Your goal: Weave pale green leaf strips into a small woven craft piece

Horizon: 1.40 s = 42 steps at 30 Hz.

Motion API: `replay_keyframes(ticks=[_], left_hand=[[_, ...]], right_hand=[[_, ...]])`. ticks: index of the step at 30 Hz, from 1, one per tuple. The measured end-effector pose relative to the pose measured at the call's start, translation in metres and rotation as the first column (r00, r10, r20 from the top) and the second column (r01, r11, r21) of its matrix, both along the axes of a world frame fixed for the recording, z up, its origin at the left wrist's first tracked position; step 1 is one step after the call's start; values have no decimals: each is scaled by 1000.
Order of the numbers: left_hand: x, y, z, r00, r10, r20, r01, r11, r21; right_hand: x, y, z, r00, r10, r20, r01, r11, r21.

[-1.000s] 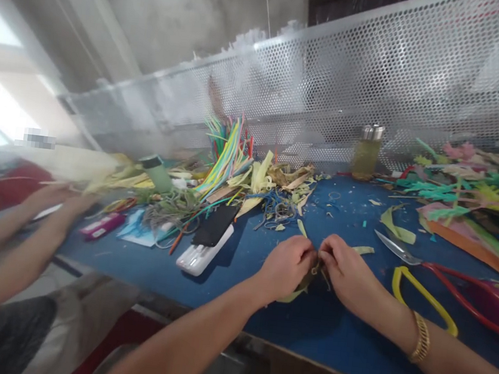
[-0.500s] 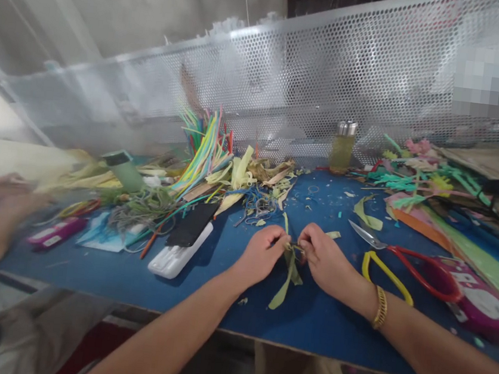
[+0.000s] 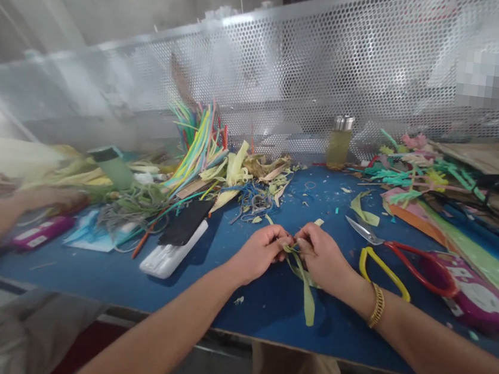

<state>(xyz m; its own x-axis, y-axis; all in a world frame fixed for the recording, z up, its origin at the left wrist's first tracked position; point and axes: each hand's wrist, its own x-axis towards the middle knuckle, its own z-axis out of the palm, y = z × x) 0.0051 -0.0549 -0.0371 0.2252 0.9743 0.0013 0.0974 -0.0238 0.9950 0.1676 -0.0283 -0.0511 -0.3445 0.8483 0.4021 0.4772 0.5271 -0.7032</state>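
Observation:
My left hand (image 3: 260, 253) and my right hand (image 3: 326, 259) meet above the blue tabletop, fingertips almost touching. Both pinch a pale green leafy strip (image 3: 308, 302), which looks like dried husk or ribbon. Its long flat ends dangle below my fingers, and a short tip pokes out above them. The exact spot where it is gripped is partly covered by my fingers. Close by on the right lie scissors (image 3: 395, 251) with one red and one yellow handle, blades pointing away to the left. Another loose green strip (image 3: 364, 210) rests beyond the scissors.
A phone (image 3: 186, 222) lies on a white case (image 3: 174, 250) to my left. Behind are colourful stems (image 3: 197, 151), tangled wire (image 3: 254, 201) and a lidded bottle (image 3: 340, 143). A purple packet (image 3: 476, 291) sits at right. A co-worker's blurred hand (image 3: 56, 198) works at far left.
The strip's long hanging end has swung from left to right below my hands. My hands have drawn closer together. The co-worker's hand has shifted right. The whole view has moved slightly.

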Motion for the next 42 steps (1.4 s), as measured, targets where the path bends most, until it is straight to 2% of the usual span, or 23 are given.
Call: replay_keyframes(ticks=[7,13,16,23,29,35,38,42], left_hand=[[1,2,-3,997,70,19,-70,997,27],[-1,3,-6,997,69,40,-70,997,39],[-1,2,-4,994,103,37,-104,994,43],[5,-5,8,994,78,82,-80,997,16],[1,-2,7,991,133,20,-134,990,36],[-10,2,7,952,280,-125,-267,957,112],[-6,0,9,962,234,-138,-227,972,63],[2,-2,12,981,183,-60,-186,980,-69]], right_hand=[[0,-9,6,999,23,-30,-22,998,59],[0,-11,11,993,100,-66,-99,995,11],[0,-11,13,984,141,-105,-141,990,5],[0,-12,10,976,174,-133,-182,982,-45],[2,-6,9,970,181,-162,-192,980,-57],[8,3,17,991,54,-120,-46,997,65],[8,2,17,995,52,-82,-40,989,141],[6,-2,15,993,120,1,-117,970,214]])
